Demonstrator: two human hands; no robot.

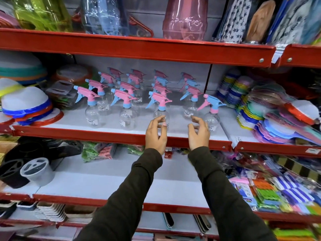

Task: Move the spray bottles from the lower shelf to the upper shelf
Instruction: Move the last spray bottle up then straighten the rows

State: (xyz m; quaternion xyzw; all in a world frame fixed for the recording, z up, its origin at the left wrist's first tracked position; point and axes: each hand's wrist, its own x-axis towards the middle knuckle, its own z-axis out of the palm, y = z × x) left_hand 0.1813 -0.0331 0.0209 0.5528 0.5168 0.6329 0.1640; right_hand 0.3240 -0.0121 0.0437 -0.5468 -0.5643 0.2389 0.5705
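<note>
Several clear spray bottles with pink and blue trigger heads stand in rows on the grey upper shelf [73,120], which has a red front rail. My left hand [156,134] hovers with fingers apart just in front of a pink-headed spray bottle [160,105] in the front row. My right hand [198,134] is open too, beside the blue-headed spray bottle [212,110] at the right end, not gripping it. The lower shelf [104,186] beneath my forearms shows bare grey board with no bottles on it.
Stacked plastic lids and hats [26,105] fill the upper shelf's left end, coloured plates and paddles [271,119] its right. Tall plastic jars [185,18] stand on the shelf above. Black and grey holders [26,171] and packaged goods [271,190] flank the lower shelf.
</note>
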